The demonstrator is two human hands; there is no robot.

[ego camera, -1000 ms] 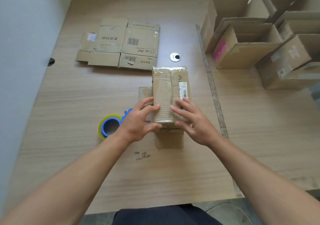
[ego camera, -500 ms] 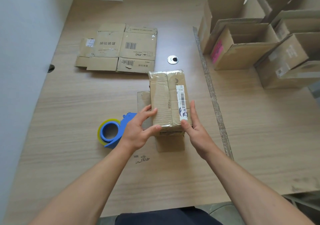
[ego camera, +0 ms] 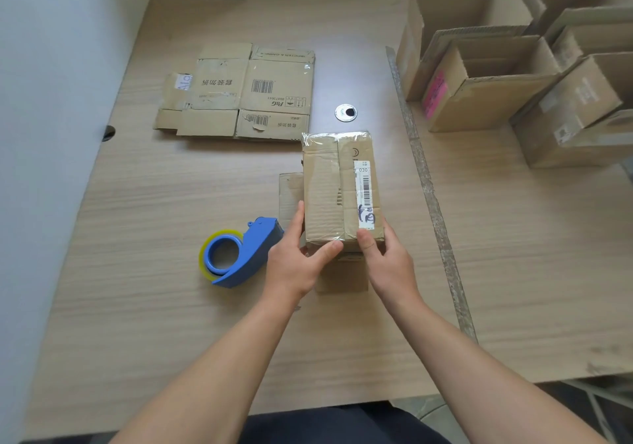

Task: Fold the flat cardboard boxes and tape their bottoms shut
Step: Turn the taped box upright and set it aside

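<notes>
A small brown cardboard box (ego camera: 329,186) stands on the wooden table with its taped bottom facing up; clear tape and a white barcode label run along it. My left hand (ego camera: 298,258) grips its near left corner, thumb on the top edge and fingers along the left side. My right hand (ego camera: 383,258) grips the near right corner, thumb on the label end. Loose flaps stick out under the box to the left and toward me. A blue tape dispenser (ego camera: 239,255) with a yellowish roll lies just left of my left hand.
A flattened printed carton (ego camera: 239,94) lies at the back left. Several folded open boxes (ego camera: 496,77) are grouped at the right on the adjoining table. A round metal cable grommet (ego camera: 346,113) sits behind the box. A wall runs along the left.
Both hands slid from lying flat on top of the box to its near corners and now grip its sides. The box stays in place.
</notes>
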